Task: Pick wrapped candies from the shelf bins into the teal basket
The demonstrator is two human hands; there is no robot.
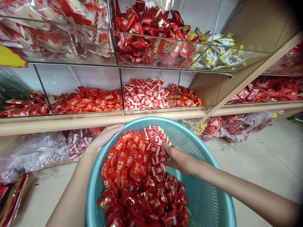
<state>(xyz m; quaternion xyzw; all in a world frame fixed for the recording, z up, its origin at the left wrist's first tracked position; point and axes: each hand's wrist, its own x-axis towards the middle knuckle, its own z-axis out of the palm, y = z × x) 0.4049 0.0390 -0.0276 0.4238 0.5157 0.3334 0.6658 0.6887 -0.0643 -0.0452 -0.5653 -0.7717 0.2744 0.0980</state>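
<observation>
A turquoise plastic basket [224, 201] with perforated walls stands below me, its far rim close to the shelf edge. My left hand [104, 137] holds it by the left side of the rim, fingers pointing toward the shelf. Inside, my right hand [176, 158] is closed at the small red-and-white wrapped candies [155, 140], its fingertips partly hidden among them. Orange-red wrapped candies with gold lettering [123, 157] lie to the left of these. Dark red, gold-marked wrapped candies [146, 201] fill the near part of the basket.
Glass-fronted shelf bins ahead hold orange-red candies [94, 99], red-and-white candies [145, 94] and larger red packets [151, 34]. A wooden shelf edge [59, 123] runs just beyond the basket. Plastic bags [44, 151] of goods sit underneath, above a tiled floor [258, 170].
</observation>
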